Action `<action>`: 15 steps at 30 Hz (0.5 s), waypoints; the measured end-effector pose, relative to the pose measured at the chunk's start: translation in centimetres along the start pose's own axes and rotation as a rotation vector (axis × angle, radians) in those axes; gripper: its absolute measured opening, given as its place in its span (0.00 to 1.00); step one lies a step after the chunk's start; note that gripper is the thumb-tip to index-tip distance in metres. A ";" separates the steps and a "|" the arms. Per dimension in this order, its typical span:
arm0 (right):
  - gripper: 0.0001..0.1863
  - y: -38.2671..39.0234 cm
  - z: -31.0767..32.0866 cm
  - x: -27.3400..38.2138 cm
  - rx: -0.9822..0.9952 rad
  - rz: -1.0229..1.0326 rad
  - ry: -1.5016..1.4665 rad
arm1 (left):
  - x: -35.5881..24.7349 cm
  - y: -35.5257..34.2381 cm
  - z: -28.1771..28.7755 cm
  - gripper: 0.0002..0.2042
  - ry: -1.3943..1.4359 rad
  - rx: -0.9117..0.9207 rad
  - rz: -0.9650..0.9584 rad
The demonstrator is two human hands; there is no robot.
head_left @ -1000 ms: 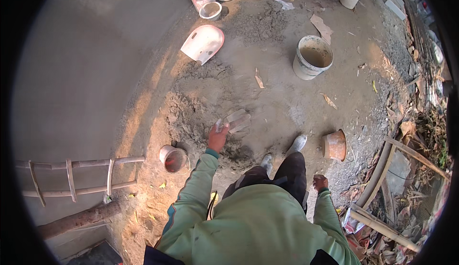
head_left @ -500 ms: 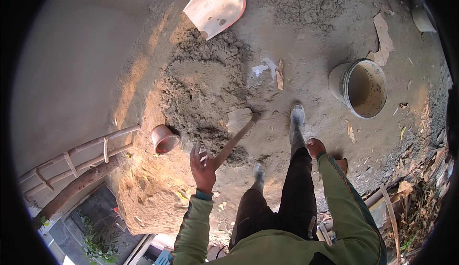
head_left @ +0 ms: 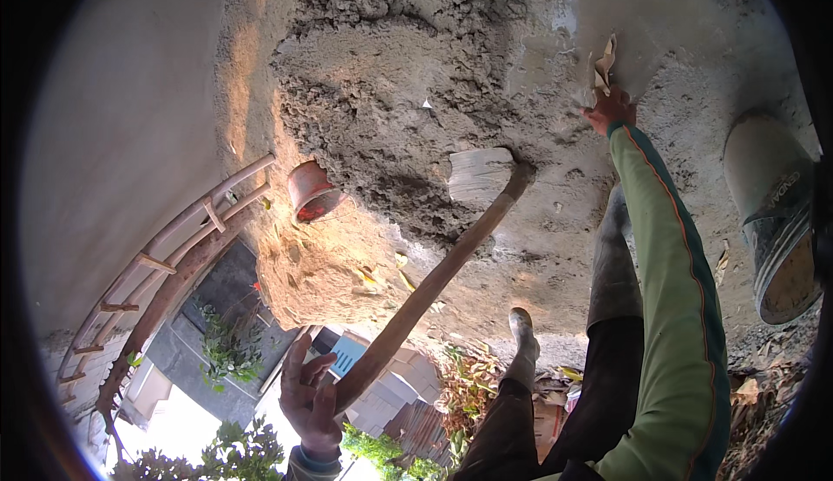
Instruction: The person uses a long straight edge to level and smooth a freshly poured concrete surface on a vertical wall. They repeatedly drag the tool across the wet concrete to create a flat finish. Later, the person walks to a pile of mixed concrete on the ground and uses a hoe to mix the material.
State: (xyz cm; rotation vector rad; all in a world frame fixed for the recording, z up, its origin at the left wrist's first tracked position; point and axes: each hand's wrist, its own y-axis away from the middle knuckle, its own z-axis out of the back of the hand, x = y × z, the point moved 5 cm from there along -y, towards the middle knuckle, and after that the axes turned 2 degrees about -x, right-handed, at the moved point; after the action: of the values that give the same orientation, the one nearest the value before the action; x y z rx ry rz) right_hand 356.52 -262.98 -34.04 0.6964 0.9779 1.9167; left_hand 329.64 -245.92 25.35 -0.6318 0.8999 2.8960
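My left hand (head_left: 311,401) is at the upper end of a hoe's wooden handle (head_left: 434,286), with the handle lying in its grip and some fingers loosely raised. The hoe's mud-smeared blade (head_left: 482,174) rests on the edge of a wet grey mortar heap (head_left: 382,134). Far forward on the right, my right hand (head_left: 613,110) reaches down to the ground. Its fingers close on the near end of a torn brown scrap, like paper or a dry leaf (head_left: 605,63). My fingertips there are partly hidden.
A small reddish bucket (head_left: 311,193) tilts beside the mortar. A large grey bucket (head_left: 764,169) stands at the right edge. At left, a wooden ladder (head_left: 152,262) lies near a smooth grey wall or slab (head_left: 130,108). My boots (head_left: 523,329) stand on the muddy ground.
I have bent forward, and my right hand has moved from beside my leg out to the brown scrap. My left hand stays at the handle's end, now lower in view.
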 end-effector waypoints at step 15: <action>0.23 30.5 -12.9 -24.3 -0.204 -0.196 -0.683 | 13.5 9.5 2.8 0.13 -0.030 0.086 0.240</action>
State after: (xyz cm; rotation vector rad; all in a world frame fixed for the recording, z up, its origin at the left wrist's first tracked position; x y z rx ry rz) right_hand 345.10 -298.92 -17.73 0.9979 0.3964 1.4210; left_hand 314.78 -253.35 27.20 -0.5038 1.1645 3.0417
